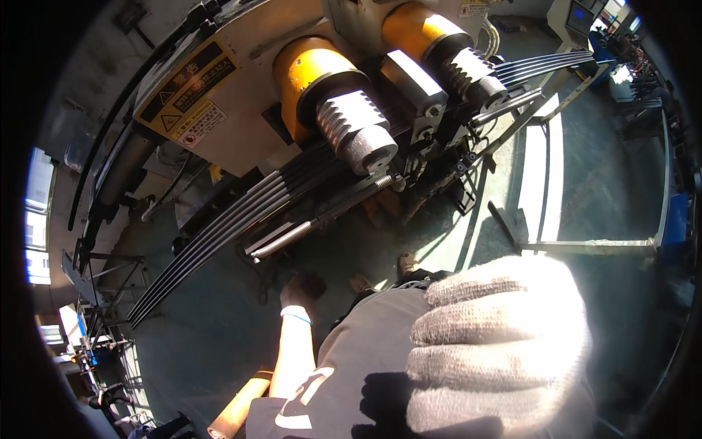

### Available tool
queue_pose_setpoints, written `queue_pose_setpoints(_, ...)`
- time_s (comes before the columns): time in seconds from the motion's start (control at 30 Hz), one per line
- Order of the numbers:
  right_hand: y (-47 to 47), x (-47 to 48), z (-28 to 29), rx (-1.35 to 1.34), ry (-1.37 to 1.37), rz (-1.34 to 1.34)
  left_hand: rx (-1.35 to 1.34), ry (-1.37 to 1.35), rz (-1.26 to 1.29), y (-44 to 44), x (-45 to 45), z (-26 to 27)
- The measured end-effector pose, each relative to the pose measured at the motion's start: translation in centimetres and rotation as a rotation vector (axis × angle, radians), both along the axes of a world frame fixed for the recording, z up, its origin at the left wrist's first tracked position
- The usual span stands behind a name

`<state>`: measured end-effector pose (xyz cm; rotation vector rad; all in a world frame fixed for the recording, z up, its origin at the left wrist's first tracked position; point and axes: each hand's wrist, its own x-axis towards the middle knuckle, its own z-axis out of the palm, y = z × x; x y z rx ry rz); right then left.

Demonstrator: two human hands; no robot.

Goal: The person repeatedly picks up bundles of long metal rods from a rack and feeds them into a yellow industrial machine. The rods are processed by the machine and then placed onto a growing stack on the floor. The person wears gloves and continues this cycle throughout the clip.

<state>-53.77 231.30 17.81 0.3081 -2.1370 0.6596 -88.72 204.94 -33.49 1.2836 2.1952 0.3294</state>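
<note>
My right hand (pixel 499 345), in a knitted work glove, is close to the camera at the lower right, its fingers curled; their inner side is hidden, so I cannot tell whether it holds something. Lower and left of centre, my left hand (pixel 301 291) wears a dark glove and hangs beside my body in shadow; its fingers are unclear. Beyond the hands stands a machine with two orange cylindrical housings (pixel 312 66) and ribbed metal rollers (pixel 354 118). Several parallel metal rods (pixel 219 236) run beneath them. A coil spring (pixel 285 241) lies along the machine's near side.
A warning sign (pixel 189 85) is fixed to the machine's panel. Rods (pixel 543 66) extend at the upper right, near a metal floor frame (pixel 592 247). An orange-brown cylinder (pixel 238 406) is at the lower left, and a metal stand (pixel 118 274) is farther left.
</note>
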Motion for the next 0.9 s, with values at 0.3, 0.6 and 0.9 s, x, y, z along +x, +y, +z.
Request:
queue_pose_setpoints(0.3, -2.1, -3.0, -2.4, 0.246, 0.628, -0.513, 0.586, -1.323, 1.16, 1.4, 2.7, 6.9)
queue_pose_setpoints(0.6, 2.4, 1.2, -1.3, 0.276, 0.187, -0.112, 0.782, -1.289, 1.305, 3.7, 1.8, 16.3)
queue_pose_setpoints(0.9, 8.4, 0.7, -15.1, -0.971, -0.006, -0.657, 1.243, -1.086, 1.095, 4.1, -2.1, 30.0)
